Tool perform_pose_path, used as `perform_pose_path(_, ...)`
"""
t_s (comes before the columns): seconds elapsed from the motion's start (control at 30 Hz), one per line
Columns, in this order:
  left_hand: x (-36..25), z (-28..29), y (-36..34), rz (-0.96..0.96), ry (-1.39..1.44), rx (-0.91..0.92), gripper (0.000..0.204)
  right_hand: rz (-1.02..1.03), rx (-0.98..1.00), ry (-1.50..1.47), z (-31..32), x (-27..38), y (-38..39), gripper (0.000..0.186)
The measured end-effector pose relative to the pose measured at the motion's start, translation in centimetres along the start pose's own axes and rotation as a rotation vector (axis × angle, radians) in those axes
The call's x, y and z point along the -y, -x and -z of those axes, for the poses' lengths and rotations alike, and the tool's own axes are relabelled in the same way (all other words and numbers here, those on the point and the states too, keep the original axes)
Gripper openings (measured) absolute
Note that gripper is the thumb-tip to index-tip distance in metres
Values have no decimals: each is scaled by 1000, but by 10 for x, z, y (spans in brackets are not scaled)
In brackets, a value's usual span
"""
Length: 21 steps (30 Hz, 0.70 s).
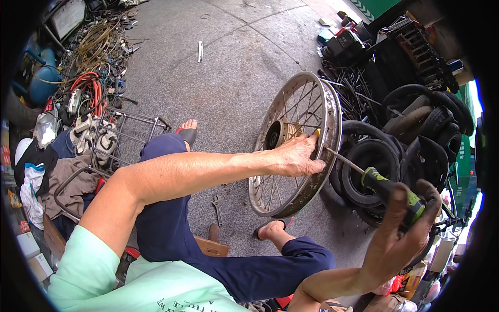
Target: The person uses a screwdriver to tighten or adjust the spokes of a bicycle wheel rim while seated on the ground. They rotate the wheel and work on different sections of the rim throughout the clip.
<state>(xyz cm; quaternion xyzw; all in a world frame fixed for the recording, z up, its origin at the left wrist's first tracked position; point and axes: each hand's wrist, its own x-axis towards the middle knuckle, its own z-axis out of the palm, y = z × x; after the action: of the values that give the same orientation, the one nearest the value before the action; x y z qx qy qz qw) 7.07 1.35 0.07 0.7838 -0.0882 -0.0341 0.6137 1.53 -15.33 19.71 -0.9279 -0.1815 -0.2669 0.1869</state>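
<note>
A bare spoked wheel [329,112] with a wide, stained metal rim stands upright on the floor before me, tyre off. My left hand [297,156] grips its right side, thumb on the rim and fingers partly hidden by the spokes and rim. Something small and yellow [316,133] shows by those fingers; I cannot tell what it is. In my right hand [397,239] is a screwdriver [387,188] with a green and black handle. Its shaft points up and left, and the tip meets the outer face of the rim near my left thumb.
An adjustable wrench [217,210] lies on the floor near a wooden block [212,246]. Black tyres [364,169] are heaped right of the wheel. At left stand a metal rack [136,136] and tangled cables [93,44]. A metal strip [200,52] lies farther off.
</note>
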Motion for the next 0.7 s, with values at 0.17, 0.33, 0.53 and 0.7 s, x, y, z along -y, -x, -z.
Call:
perform_pose_path(0.17,0,-4,-2,34,-29,-9,76,56,32,-96,7,-17,-1,36)
perform_pose_path(0.33,-4,-3,2,-87,9,-59,65,214,36,-223,2,-9,-1,35)
perform_pose_path(0.53,-12,-29,8,-82,-52,-394,82,-73,5,-30,6,-11,-8,34)
perform_pose_path(0.7,-26,-29,15,-170,-133,-357,64,138,21,-266,9,-19,-4,37)
